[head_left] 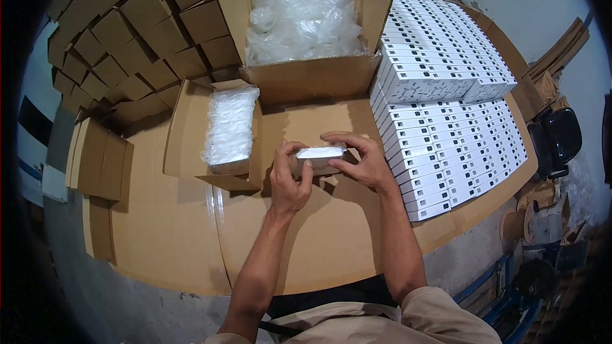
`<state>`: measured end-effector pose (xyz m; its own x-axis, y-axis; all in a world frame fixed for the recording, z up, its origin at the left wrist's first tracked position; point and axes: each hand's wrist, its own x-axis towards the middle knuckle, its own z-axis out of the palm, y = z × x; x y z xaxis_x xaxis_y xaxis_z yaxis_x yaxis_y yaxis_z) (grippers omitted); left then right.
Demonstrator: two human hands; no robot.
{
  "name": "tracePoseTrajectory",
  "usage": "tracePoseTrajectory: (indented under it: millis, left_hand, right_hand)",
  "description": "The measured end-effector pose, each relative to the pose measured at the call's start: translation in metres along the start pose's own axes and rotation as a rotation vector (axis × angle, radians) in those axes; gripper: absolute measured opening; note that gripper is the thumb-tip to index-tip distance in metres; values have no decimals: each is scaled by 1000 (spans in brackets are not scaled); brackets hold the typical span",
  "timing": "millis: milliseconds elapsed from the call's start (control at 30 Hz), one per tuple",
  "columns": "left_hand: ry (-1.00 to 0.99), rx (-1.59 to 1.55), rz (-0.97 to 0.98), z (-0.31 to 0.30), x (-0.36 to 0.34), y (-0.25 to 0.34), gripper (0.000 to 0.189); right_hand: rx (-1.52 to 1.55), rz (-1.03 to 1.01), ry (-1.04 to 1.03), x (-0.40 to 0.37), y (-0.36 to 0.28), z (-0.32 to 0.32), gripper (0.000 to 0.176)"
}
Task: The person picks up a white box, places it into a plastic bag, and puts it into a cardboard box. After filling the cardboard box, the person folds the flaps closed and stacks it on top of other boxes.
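Observation:
Between both hands, above the cardboard-covered table, is a small white box [320, 152] that seems to be wrapped in clear plastic. My left hand [291, 178] is closed on its left end, with the thumb on the near side. At its right end my right hand [363, 160] grips with thumb and fingers. The box's underside is hidden. To the left, an open carton [245, 179] holds a row of plastic-wrapped white boxes [231, 124].
A large open carton [306, 79] of clear plastic bags [306, 16] stands at the back. Stacked white boxes [446, 146] fill the right side. Many brown cartons [137, 38] are piled at back left, and folded cartons [99, 159] stand at the left edge. A black chair [558, 140] is at right.

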<state>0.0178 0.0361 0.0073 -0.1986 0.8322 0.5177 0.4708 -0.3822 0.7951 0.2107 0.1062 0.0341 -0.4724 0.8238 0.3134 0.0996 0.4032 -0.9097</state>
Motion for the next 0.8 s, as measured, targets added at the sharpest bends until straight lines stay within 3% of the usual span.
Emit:
tracePoseTrajectory:
  millis: [100,333,533,667,733,800]
  left_hand:
    - [-8,-60,-61,1,-1,-2,37]
    - [0,-57,-89,1,-1,1,38]
    - [-35,-182,-235,-2,-12,5,60]
    - [-2,72,-148,-11,-40,5,80]
    - [-117,238,-152,-26,-57,21,79]
    - [-227,373,-143,-39,-73,36,76]
  right_hand:
    - [82,100,-5,-2,-4,2,48]
    - [-84,58,46,-1,-10,1,34]
    - [-148,79,27,-3,-7,-1,33]
    - [16,98,157,-2,1,4,32]
    - [215,149,255,-3,-1,10,32]
    - [271,61,338,-3,-1,18,32]
